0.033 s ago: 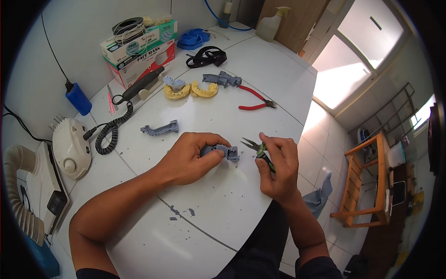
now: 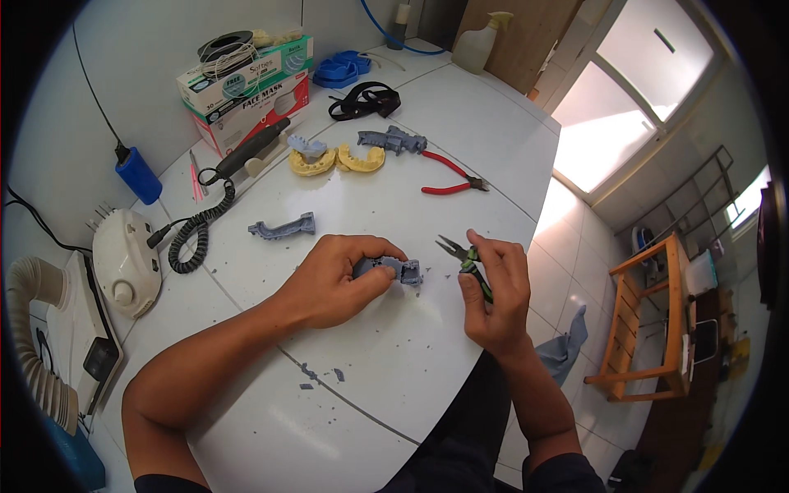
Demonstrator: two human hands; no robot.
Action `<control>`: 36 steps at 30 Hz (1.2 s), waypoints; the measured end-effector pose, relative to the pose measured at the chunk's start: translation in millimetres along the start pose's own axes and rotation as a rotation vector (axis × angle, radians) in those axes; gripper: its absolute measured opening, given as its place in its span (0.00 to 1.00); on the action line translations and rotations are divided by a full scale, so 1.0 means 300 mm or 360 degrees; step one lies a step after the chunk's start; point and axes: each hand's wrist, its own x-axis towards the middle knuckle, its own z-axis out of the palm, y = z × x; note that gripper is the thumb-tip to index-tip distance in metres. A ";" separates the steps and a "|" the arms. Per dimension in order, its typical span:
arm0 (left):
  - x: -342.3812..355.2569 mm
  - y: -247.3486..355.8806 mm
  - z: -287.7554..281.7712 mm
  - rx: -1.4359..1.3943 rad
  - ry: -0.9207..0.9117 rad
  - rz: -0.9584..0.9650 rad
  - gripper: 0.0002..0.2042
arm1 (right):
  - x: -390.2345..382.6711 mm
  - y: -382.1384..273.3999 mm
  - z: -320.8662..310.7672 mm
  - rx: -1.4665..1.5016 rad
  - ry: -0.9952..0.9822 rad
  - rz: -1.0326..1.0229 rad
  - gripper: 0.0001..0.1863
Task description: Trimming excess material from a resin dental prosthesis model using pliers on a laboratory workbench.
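Observation:
Over the middle of the white tabletop, my left hand (image 2: 341, 278) is closed around a blue-grey plastic part (image 2: 407, 271), thumb on top. The part's boxy, hollow end sticks out to the right. My right hand (image 2: 499, 292) grips green-and-black needle-nose pliers (image 2: 467, 261) a short way right of the part, not touching it. Their slim jaws point up and left, slightly parted, with nothing visible between them. Small grey crumbs (image 2: 308, 374) lie scattered on the table. A similar curved grey piece (image 2: 283, 227) rests beyond my left hand.
Further back lie red-handled cutters (image 2: 452, 177), another grey part (image 2: 393, 140), yellow dental models (image 2: 362, 158) and a black strap (image 2: 366, 101). To the left are a handpiece (image 2: 251, 149) with coiled cord, its white control unit (image 2: 127, 259) and a ribbed hose (image 2: 37, 329). Stacked boxes (image 2: 246, 94) stand behind.
My right hand has shifted slightly to the right with the pliers, so their tips are farther from the grey part. My left hand and the part stay where they were.

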 end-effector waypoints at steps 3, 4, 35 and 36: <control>0.006 -0.014 -0.001 -0.0015 0.0013 0.0025 0.19 | 0.001 -0.010 -0.008 0.0006 -0.0108 0.0108 0.24; 0.004 -0.011 -0.005 -0.0010 0.0012 0.0026 0.19 | 0.007 -0.015 -0.008 0.0008 -0.0103 0.0110 0.24; 0.027 -0.072 -0.020 -0.1275 -0.0093 0.0130 0.20 | 0.368 0.255 0.124 -0.0238 -0.0817 0.0360 0.21; 0.028 -0.070 -0.019 -0.1270 -0.0121 0.0120 0.20 | 0.377 0.262 0.130 -0.0133 -0.0945 0.0407 0.19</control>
